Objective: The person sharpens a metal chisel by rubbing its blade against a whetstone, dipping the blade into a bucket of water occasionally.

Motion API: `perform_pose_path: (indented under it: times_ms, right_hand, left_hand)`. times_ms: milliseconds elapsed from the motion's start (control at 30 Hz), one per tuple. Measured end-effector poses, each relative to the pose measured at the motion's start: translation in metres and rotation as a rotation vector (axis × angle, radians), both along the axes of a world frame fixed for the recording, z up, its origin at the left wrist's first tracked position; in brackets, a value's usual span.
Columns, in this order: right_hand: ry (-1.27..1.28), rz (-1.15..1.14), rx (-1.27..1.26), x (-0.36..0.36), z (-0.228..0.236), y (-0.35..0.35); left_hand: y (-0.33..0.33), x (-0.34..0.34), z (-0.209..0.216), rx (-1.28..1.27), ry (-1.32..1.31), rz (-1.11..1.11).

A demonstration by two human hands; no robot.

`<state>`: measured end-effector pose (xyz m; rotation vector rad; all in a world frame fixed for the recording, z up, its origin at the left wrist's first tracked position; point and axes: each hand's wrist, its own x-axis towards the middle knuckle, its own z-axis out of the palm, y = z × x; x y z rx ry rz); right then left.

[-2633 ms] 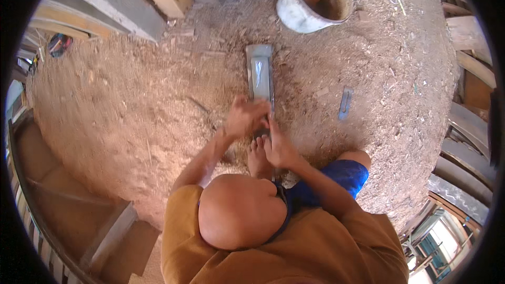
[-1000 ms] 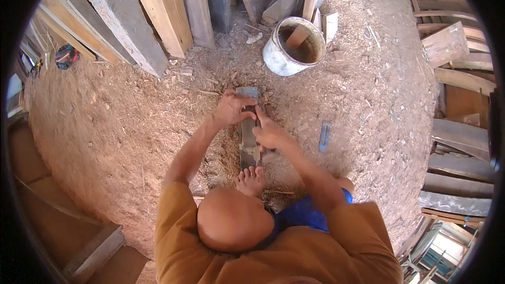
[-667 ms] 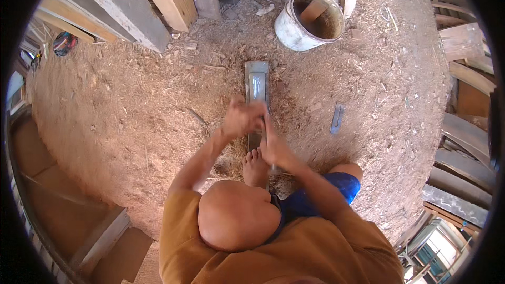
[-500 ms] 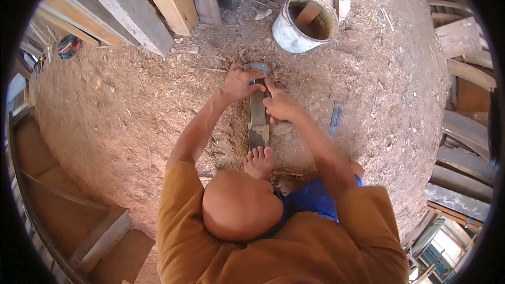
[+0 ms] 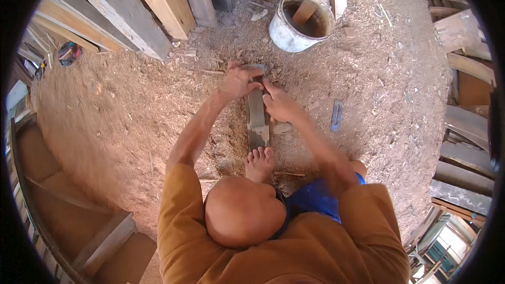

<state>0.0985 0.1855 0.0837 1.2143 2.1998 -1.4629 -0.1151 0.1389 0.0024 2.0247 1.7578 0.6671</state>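
A long grey sharpening stone (image 5: 256,110) lies on a narrow wooden board (image 5: 258,139), pointing away from me. My bare foot (image 5: 260,164) presses against the board's near end. Over the far part of the stone, my left hand (image 5: 239,81) is closed, fingers bent across a flat metal blade (image 5: 257,67) that is mostly covered. My right hand (image 5: 281,105) is closed too, its index finger reaching forward to the same blade beside the left fingertips. To the right, a slotted blue-grey metal plate (image 5: 336,115) lies on the ground.
A whitish bucket (image 5: 294,40) with a wooden piece (image 5: 304,12) inside stands beyond my hands. Timber planks (image 5: 158,0) lean at the far left. Wood shavings cover the ground. Stacked boards (image 5: 463,158) line the right side, and a curved wooden structure (image 5: 58,184) fills the lower left.
The view has shifted and turned slightly. Both hands stay together at the far part of the stone, with only a slight change in finger position.
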Motion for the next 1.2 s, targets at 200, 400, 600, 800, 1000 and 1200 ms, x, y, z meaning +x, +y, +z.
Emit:
perform_pose_path:
  times_ms: [200,400,600,800,1000,1200]
  right_hand:
    - [0.122,-0.153,0.298,0.044,0.031,-0.026]
    - [0.108,-0.136,0.46,0.052,-0.009,-0.075]
    - [0.083,-0.1,0.331,0.059,-0.022,-0.08]
    - [0.14,0.072,0.209,0.064,-0.019,-0.069]
    - [0.187,0.101,0.207,0.071,-0.034,-0.065]
    - [0.19,0.046,0.217,0.056,-0.035,-0.05]
  left_hand:
    - [-0.063,0.032,0.071,-0.068,-0.598,0.714]
    - [-0.091,0.102,0.038,-0.398,-1.205,0.602]
    - [-0.095,0.087,0.016,-0.536,-1.516,0.655]
    - [-0.101,0.07,-0.002,-0.533,-1.642,0.712]
    - [-0.092,0.05,0.003,-0.606,-1.485,0.693]
    - [-0.078,0.032,0.005,-0.377,-1.43,0.737]
